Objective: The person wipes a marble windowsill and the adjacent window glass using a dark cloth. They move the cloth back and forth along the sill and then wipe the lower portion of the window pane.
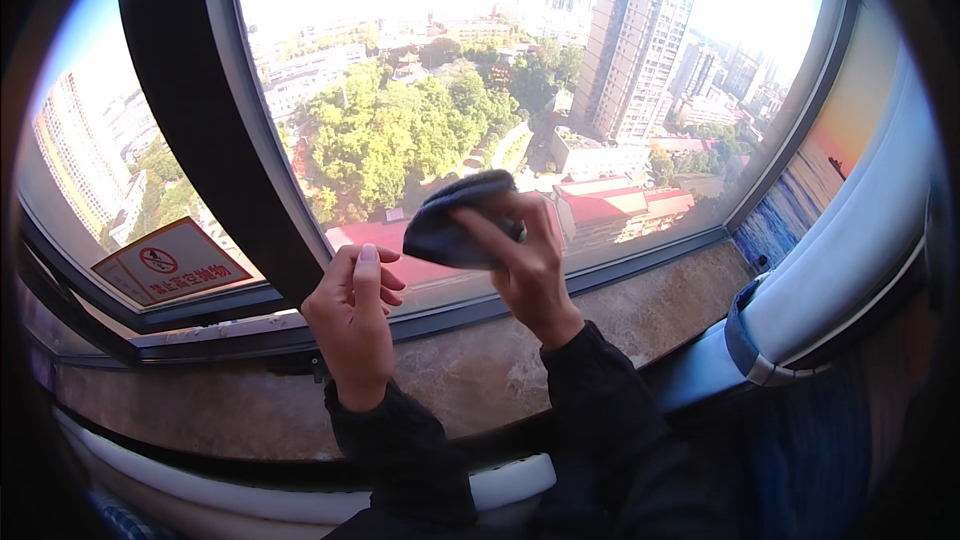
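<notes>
My right hand (532,262) is raised before the window pane and grips a dark, flattened item that looks like a folded cloth or a soft pouch (450,229). The fingers press into its right part, and its left end narrows to a point toward my other hand. A small greenish spot shows between the fingers, too little to identify. Left of it is my left hand (356,315), thumb up and fingers loosely curled and slightly apart. Nothing shows in it, and it appears apart from the dark item.
A large window pane (427,127) looks out on trees and buildings far below. A thick dark frame post (217,120) parts it from a left pane bearing a warning sign (172,262). Below runs a brown stone-look sill (472,367). At right is a strapped white pipe (817,300).
</notes>
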A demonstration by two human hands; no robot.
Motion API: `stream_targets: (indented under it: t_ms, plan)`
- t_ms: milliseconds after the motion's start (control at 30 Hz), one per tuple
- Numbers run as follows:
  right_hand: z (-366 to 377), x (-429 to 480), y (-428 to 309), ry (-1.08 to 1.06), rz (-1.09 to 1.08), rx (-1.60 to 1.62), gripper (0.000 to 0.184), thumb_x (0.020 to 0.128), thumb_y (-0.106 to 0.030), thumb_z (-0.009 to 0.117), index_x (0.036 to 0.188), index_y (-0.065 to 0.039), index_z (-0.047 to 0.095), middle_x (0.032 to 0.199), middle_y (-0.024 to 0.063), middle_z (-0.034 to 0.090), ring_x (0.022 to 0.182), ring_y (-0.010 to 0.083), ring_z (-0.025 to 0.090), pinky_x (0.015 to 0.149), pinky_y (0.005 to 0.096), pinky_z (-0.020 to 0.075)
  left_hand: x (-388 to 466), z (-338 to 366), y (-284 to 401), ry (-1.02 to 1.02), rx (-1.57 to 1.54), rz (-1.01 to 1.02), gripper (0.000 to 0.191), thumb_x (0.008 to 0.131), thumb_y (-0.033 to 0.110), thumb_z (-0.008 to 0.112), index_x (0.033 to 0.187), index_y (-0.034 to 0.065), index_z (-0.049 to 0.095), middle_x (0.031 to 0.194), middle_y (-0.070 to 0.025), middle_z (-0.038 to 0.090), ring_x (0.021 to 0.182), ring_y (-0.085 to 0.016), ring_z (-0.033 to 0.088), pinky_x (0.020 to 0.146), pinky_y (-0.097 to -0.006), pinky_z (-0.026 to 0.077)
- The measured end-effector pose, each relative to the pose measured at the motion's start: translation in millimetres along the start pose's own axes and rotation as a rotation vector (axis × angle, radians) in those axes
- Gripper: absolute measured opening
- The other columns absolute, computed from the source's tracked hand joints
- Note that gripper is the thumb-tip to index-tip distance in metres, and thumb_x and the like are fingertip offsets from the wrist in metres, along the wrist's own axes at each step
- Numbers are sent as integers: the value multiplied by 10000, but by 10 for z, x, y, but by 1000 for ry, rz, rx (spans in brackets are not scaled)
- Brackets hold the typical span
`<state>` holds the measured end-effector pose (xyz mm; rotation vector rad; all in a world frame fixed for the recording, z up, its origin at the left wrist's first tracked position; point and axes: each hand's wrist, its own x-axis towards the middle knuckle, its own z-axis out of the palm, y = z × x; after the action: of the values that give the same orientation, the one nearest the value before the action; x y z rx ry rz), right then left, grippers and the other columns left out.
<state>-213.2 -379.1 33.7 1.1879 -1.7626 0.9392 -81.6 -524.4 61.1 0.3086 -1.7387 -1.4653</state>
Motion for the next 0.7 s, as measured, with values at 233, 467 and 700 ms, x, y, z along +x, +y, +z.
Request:
stream_targets:
  t_ms: [233,467,700]
  plan:
    - [-646,-280,834,391,275,-117,558,825,156,683,1312,-113,717,1143,156,602,1013,327,669,767,406,571,-16,285,-60,-164,84,55,377,1094,267,497,943,5,721,689,-22,637,608,-71,580,549,-222,425]
    - [-677,-1160,1063,426,666,-221,282,925,-57,715,1187,-12,621,1081,186,694,980,374,701,856,440,559,-89,440,-59,-248,121,61,353,1089,250,522,956,-6,726,695,-16,645,621,-67,587,561,-226,446]
    - [-655,437,547,272,256,111,427,927,-4,684,1337,-70,586,1180,171,561,1003,391,668,784,440,571,-118,518,-8,-232,146,128,340,1088,188,512,915,-21,718,659,-32,636,594,-77,590,551,-233,455]
